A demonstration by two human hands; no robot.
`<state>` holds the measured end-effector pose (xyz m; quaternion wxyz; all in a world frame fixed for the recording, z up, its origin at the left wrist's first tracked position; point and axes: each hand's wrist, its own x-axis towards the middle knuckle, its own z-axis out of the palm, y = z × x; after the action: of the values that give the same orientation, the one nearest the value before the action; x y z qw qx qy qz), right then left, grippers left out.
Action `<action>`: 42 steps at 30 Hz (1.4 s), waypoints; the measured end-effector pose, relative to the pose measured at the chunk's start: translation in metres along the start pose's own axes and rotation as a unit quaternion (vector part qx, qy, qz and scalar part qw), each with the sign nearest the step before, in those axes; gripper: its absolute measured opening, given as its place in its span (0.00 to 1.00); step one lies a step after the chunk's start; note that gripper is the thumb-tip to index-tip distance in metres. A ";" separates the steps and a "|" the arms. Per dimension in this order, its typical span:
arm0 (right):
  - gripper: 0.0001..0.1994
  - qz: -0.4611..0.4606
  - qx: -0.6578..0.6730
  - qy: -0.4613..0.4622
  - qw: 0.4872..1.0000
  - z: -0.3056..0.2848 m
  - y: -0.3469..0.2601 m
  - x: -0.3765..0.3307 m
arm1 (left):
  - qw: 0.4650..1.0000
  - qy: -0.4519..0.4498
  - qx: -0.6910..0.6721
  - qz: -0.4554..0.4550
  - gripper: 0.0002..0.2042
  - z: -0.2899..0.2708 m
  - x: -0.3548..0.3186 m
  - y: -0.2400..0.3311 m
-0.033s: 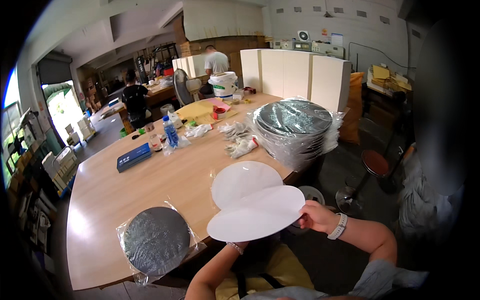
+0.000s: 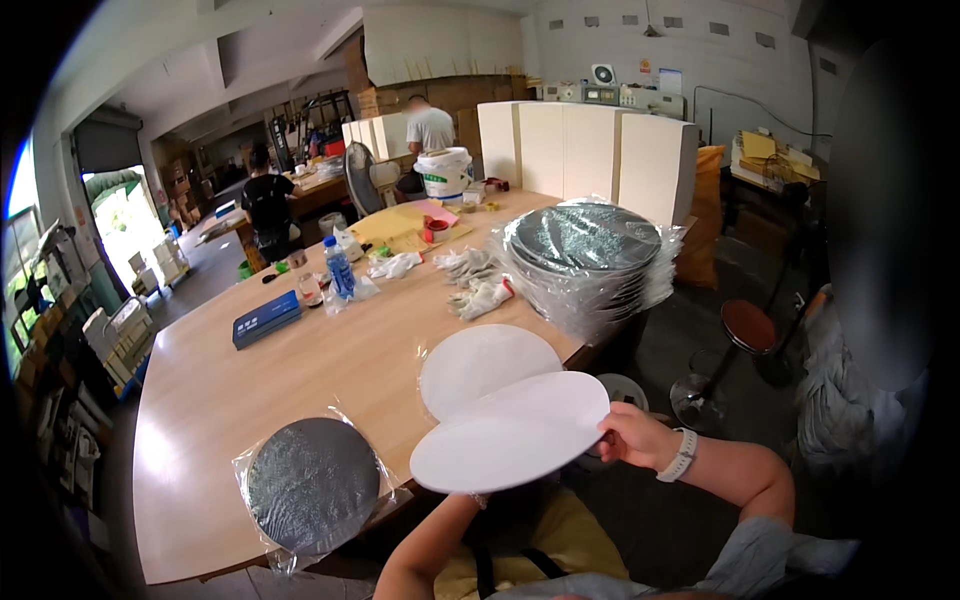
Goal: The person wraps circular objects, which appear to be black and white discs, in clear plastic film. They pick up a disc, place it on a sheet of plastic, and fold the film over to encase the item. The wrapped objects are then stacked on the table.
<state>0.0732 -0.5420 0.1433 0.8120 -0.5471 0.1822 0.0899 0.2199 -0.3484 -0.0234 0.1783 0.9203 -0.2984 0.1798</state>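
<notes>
My right hand [image 2: 632, 437] grips the right edge of a white round disc [image 2: 510, 432], held flat over the near edge of the wooden table [image 2: 300, 370]. My left forearm [image 2: 430, 550] reaches up under the disc, which hides that hand. A second white disc [image 2: 485, 362] lies on the table just beyond, partly covered by the held one. To the left, a dark grey disc in a clear plastic bag [image 2: 312, 487] lies at the table's front edge.
A tall stack of bagged dark discs [image 2: 585, 260] sits at the table's right side. White gloves [image 2: 480, 295], a water bottle [image 2: 340, 268] and a blue box [image 2: 266, 318] lie farther back. A stool [image 2: 750, 325] stands to the right. Two people [image 2: 432, 125] work in the distance.
</notes>
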 end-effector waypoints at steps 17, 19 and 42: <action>0.08 -0.380 -0.009 0.169 0.910 -0.088 -0.162 0.125 | 0.986 -0.051 -0.114 -0.109 0.09 -0.001 0.010 -0.013; 0.10 -0.369 -0.007 0.148 0.918 -0.094 -0.158 0.144 | 0.988 -0.045 -0.129 -0.074 0.10 -0.001 0.010 -0.021; 0.10 -0.343 -0.753 -0.183 0.532 0.022 0.033 0.313 | 0.973 -0.110 0.050 0.198 0.10 -0.042 -0.026 -0.021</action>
<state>0.3528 -0.5257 -0.0012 0.0840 -0.9481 -0.3067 0.0063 0.2033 -0.3018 -0.0031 0.0589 0.8646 -0.4834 0.1236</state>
